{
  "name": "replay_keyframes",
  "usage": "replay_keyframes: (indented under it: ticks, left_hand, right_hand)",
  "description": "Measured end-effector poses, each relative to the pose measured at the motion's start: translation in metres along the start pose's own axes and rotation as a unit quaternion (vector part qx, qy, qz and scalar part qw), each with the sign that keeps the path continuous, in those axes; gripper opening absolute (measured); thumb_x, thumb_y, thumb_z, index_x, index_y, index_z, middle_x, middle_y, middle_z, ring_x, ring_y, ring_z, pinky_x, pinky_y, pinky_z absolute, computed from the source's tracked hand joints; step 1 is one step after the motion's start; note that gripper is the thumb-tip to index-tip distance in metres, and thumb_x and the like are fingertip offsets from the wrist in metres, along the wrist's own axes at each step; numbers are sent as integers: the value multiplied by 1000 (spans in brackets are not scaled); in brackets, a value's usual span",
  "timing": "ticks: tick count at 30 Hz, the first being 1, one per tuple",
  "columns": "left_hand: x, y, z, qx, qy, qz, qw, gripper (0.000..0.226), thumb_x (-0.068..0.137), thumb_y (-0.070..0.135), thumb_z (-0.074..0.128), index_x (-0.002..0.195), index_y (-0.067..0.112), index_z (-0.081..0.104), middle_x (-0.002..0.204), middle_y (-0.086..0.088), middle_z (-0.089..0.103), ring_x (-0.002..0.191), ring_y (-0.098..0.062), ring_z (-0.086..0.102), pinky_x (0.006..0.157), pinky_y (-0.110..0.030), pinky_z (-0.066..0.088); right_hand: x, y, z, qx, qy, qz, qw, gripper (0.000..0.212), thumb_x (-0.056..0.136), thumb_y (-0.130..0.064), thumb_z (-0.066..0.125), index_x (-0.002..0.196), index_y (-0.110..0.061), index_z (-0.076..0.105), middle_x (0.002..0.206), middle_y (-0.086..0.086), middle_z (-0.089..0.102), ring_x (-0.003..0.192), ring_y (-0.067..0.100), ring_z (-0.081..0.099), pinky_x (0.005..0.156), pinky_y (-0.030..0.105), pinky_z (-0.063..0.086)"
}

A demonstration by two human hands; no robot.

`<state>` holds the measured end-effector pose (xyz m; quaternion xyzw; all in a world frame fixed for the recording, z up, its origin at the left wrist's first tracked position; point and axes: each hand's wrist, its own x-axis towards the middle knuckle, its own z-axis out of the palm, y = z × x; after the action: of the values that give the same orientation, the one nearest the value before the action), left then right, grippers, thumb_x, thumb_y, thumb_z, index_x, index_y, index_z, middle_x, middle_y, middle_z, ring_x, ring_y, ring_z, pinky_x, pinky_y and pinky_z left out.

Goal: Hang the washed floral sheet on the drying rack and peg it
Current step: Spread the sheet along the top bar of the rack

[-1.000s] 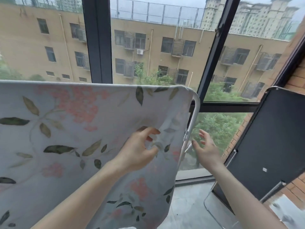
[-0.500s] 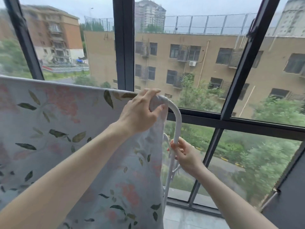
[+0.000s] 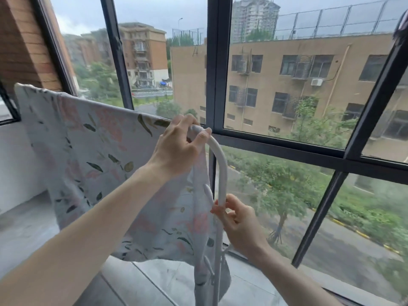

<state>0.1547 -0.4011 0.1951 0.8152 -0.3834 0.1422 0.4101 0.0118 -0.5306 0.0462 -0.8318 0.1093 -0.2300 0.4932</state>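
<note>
Both hands are on the job: my left hand [image 3: 176, 149] curls over the top corner of the drying rack [image 3: 221, 171], fingers and thumb gripping the floral sheet [image 3: 92, 155] against the white tube right where it bends downward. My right hand [image 3: 237, 219] sits lower, fingers wrapped around the rack's upright tube just beside the sheet's hanging edge; whether it also holds a peg I cannot tell. The sheet is draped over the top rail, spreading left from my left hand to a far corner near the brick wall [image 3: 24, 45], its lower part hanging toward the grey floor [image 3: 26, 230]. Behind the rack stands the dark-framed window [image 3: 217, 69]. Compared with half a second ago, both hands keep the same grips, while my view has turned left, bringing the sheet's far corner into sight.
</note>
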Motion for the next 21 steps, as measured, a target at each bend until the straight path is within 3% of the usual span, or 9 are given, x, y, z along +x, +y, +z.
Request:
replay_keyframes:
  ticks: [2,3,9,14,18,21]
  left_hand:
    - [-16,-4,-17,-3,10,-6,1000,28,97,54,49,96,27,54,104,9,52,91,-7,56,88,-38,44]
    - [-32,-10,-32,0,15,-11,1000,28,98,53,49,96,26,55,103,9,51,90,-4,55,86,-37,43]
    - [-74,-13,-61,4,15,-22,1000,23,99,46,51,92,24,55,100,11,51,88,-5,56,81,-34,44]
    - [-111,1,-78,11,22,-35,999,22,99,42,50,93,22,56,100,10,51,88,-7,55,84,-37,46]
    - [-127,12,-80,26,19,-43,999,25,96,46,47,92,23,55,102,8,53,89,-10,56,82,-37,46]
    - [-135,21,-75,34,29,-36,998,23,99,47,49,99,28,61,112,10,55,97,-7,58,87,-34,45]
  right_hand:
    - [-14,-11,14,7,-17,-15,1000,18,101,-36,64,96,-20,64,82,-1,73,68,8,71,60,28,54]
    - [-26,-22,27,7,-31,-15,999,17,101,-35,64,96,-19,64,81,-2,72,69,6,71,59,27,54]
    - [-59,-34,53,-8,-61,-31,998,18,101,-32,65,96,-14,63,81,-1,73,75,16,74,62,42,59]
    - [-92,-39,56,-6,-84,-53,995,18,101,-31,66,93,-16,61,79,-10,71,76,13,74,59,24,53]
    - [-105,-37,50,-5,-104,-72,992,17,101,-33,64,105,-16,65,94,-9,74,84,6,74,68,34,58]
    - [-108,-32,42,-13,-103,-87,991,16,100,-34,65,105,-19,66,92,-12,74,84,-1,73,65,28,57]
